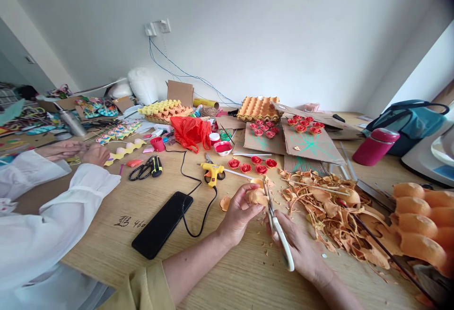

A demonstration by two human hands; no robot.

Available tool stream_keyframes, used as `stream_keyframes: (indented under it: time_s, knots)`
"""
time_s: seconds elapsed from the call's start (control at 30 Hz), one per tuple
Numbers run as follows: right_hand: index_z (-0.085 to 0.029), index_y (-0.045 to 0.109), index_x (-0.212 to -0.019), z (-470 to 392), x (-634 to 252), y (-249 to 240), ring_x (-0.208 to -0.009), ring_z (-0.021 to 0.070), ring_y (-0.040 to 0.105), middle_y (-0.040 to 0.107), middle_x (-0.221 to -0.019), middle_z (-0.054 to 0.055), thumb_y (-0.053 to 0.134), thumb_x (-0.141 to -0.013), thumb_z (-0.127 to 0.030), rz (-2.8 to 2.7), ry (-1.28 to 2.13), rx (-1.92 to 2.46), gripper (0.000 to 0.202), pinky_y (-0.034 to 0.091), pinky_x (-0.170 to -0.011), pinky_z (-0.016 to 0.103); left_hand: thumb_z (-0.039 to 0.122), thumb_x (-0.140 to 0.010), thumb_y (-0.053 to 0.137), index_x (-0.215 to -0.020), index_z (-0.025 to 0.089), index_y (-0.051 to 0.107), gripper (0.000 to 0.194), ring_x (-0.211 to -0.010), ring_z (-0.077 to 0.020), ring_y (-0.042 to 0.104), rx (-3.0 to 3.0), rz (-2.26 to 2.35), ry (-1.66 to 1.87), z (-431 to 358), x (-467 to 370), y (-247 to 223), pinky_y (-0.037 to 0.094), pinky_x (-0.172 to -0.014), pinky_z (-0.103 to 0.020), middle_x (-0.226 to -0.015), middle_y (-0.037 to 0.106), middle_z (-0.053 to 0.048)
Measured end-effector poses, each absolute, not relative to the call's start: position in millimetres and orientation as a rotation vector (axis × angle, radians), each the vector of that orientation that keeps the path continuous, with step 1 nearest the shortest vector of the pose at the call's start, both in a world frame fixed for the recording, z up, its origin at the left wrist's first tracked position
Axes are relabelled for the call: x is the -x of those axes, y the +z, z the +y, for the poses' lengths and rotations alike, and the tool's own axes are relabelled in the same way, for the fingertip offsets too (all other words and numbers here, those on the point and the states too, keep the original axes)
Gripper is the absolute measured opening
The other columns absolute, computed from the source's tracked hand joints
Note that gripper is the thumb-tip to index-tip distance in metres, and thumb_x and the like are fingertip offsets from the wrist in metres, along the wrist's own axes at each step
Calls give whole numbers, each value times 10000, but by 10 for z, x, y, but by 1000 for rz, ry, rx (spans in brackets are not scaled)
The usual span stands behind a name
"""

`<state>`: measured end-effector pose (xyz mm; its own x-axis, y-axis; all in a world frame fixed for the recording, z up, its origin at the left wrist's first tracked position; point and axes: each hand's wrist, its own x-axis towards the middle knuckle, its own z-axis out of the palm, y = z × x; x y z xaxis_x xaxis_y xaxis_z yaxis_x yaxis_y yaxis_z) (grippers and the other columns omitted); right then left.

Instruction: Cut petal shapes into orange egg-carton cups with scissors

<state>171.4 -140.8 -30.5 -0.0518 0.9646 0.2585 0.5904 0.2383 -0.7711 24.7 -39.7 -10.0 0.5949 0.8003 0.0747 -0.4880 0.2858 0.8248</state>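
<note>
My left hand (238,216) pinches an orange egg-carton cup (257,196) between thumb and fingers, above the middle of the wooden table. Closed around white-handled scissors (282,241) is my right hand (298,248), and the blades point up beside the cup's right edge. Whether the blades touch the cup I cannot tell. Small orange clippings lie beneath. A loose cut piece (224,203) rests left of my left hand. Just beyond the hands sit several red paper roses (245,167) and a yellow glue gun (213,174).
A heap of orange carton scraps (329,210) spreads on the right, beside an orange egg tray (418,215). Left lies a black phone (162,225) with a cord across it. Red paint (223,148), cardboard with roses (308,140) and a pink bottle (376,147) stand behind. A co-worker's sleeves (78,206) occupy the left.
</note>
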Motion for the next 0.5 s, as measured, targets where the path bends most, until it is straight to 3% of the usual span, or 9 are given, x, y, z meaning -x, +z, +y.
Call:
stream_keyframes:
  time_s: [0.5]
  knots:
    - [-235, 504, -862, -1380, -1710, -306, -877, 262, 519, 552, -861, 54, 356, -984, -583, -1732, 571, 1404, 397, 455, -797, 415, 227, -678, 827, -1079, 227, 620, 451, -854, -131, 577, -902, 401, 872, -446, -263, -80, 460, -833, -283, -949, 648, -5]
